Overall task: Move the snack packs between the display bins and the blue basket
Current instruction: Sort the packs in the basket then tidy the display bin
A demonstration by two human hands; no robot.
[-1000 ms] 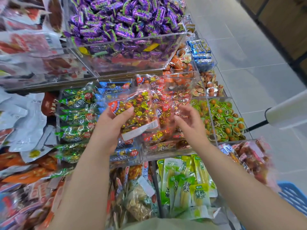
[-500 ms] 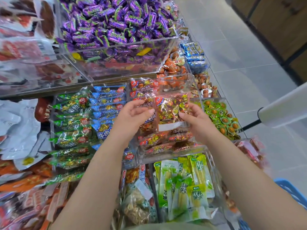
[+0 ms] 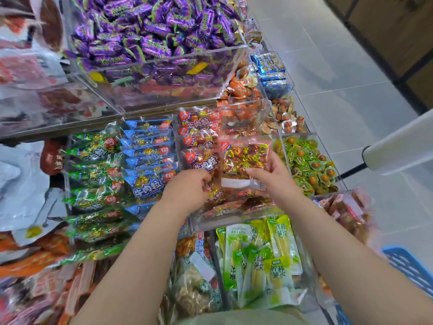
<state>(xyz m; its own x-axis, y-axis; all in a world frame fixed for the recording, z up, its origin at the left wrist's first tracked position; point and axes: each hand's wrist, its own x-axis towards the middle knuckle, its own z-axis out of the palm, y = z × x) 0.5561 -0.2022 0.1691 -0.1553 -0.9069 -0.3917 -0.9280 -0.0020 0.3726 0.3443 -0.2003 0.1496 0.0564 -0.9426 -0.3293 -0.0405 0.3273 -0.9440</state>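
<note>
My right hand (image 3: 273, 178) grips a clear red-topped snack pack (image 3: 244, 158) of gold and red sweets by its lower right corner, upright above the clear display bin (image 3: 234, 218) of matching red packs. My left hand (image 3: 187, 190) is lower, at the pack's left. Its fingers bend down onto the red packs (image 3: 201, 137) lying in that bin, and whether they pinch one is hidden. A corner of the blue basket (image 3: 407, 268) shows at the lower right, beside my right forearm.
Neighbouring bins hold blue packs (image 3: 150, 160), green packs (image 3: 93, 174), green egg-shaped snacks (image 3: 309, 163) and purple sweets (image 3: 150, 38). Yellow-green packs (image 3: 260, 261) lie below. A white roll (image 3: 398, 146) on a black rod juts in at the right, over grey floor tiles.
The pack passed from my left hand across to my right, which now grips it over the red-pack bin. My left hand let go and dropped to the packs in the bin.
</note>
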